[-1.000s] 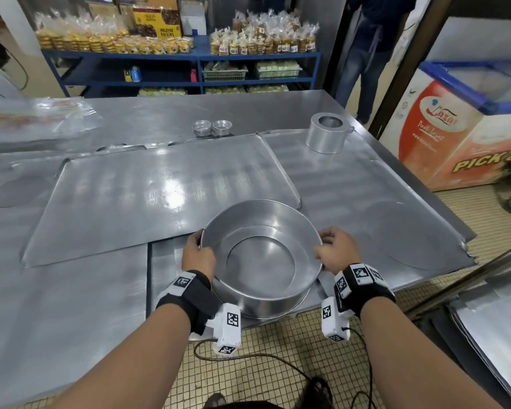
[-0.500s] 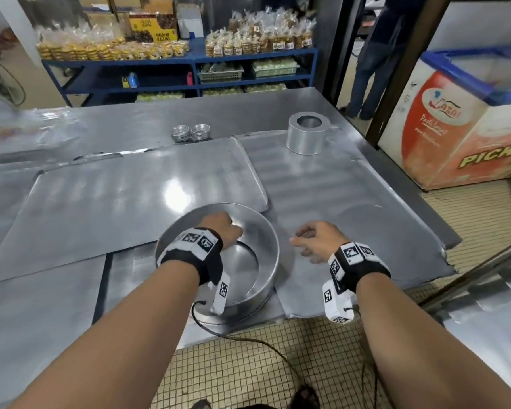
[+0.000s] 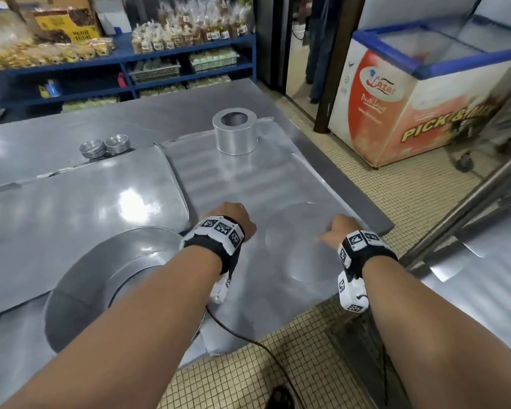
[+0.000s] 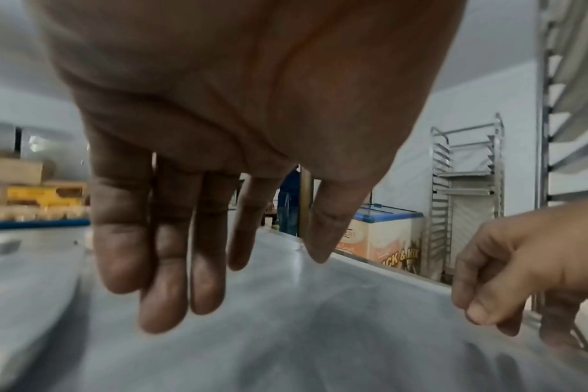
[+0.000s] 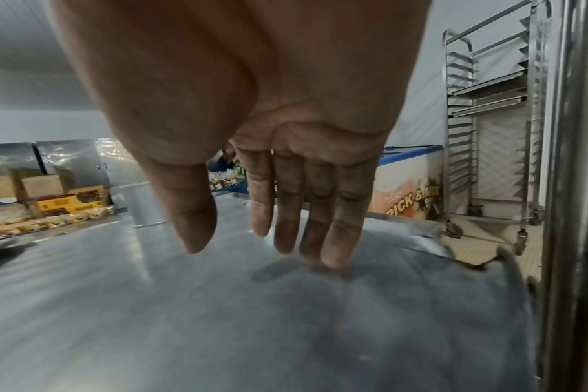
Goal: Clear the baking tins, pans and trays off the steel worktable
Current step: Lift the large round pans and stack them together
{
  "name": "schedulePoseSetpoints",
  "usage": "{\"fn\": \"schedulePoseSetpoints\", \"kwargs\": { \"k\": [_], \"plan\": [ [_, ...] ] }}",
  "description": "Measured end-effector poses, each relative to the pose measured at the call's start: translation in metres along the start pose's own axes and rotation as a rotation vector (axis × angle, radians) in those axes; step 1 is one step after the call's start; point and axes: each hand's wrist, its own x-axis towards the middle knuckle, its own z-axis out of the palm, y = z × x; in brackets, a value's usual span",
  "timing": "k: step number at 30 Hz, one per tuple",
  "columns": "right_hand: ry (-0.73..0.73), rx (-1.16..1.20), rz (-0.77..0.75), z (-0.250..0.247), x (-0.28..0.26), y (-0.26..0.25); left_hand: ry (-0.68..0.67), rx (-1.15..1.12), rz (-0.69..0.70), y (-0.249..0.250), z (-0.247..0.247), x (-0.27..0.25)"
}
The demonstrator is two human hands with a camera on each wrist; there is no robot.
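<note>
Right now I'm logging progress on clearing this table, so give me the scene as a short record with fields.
left hand: open, holds nothing, over the right tray
right hand: open, holds nothing, over the same tray
round pan: on the table's near edge, partly under the left forearm
tall tin: upright on the right tray's far end
small tins: two stacks, behind the left tray
cleared: nothing visible yet

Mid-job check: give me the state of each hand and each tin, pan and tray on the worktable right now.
left hand: empty, fingers relaxed, above the right-hand flat tray
right hand: empty, fingers loosely curled
round pan: upright on the table, not held
tall ring tin: upright on the right-hand flat tray
small tins: two stacks, side by side
left flat tray: lying flat
</note>
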Motion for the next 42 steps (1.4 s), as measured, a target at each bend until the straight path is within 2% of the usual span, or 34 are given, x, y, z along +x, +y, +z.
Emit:
{"fn": "schedulePoseSetpoints", "kwargs": {
  "k": [3, 11, 18, 22, 26, 31, 35, 42],
  "plan": [
    [0.019, -0.006, 0.042, -0.011, 0.015, 0.023, -0.073, -0.097, 0.051, 0.033, 0.012, 0.025],
    [0.019, -0.005, 0.153, -0.016, 0.044, 0.043, -0.223, -0.163, 0.037, 0.082, 0.059, 0.075],
    [-0.005, -0.051, 0.212, -0.017, 0.061, 0.049, -0.173, -0.028, -0.109, 0.096, 0.082, 0.083],
    [0.008, -0.027, 0.271, -0.021, 0.063, 0.049, -0.166, -0.120, -0.166, 0.092, 0.081, 0.089],
    [0.023, 0.096, 0.288, -0.025, 0.061, 0.045, -0.159, -0.214, -0.210, 0.087, 0.080, 0.088],
    [0.109, 0.237, 0.248, -0.026, 0.048, 0.048, -0.107, -0.436, -0.261, 0.078, 0.082, 0.083],
    [0.188, 0.290, 0.210, -0.031, 0.028, 0.041, 0.017, -0.569, -0.236, 0.075, 0.076, 0.072],
    [0.389, 0.456, 0.045, -0.036, -0.013, 0.014, 0.270, -0.624, -0.172, 0.048, 0.038, 0.047]
  ]
}}
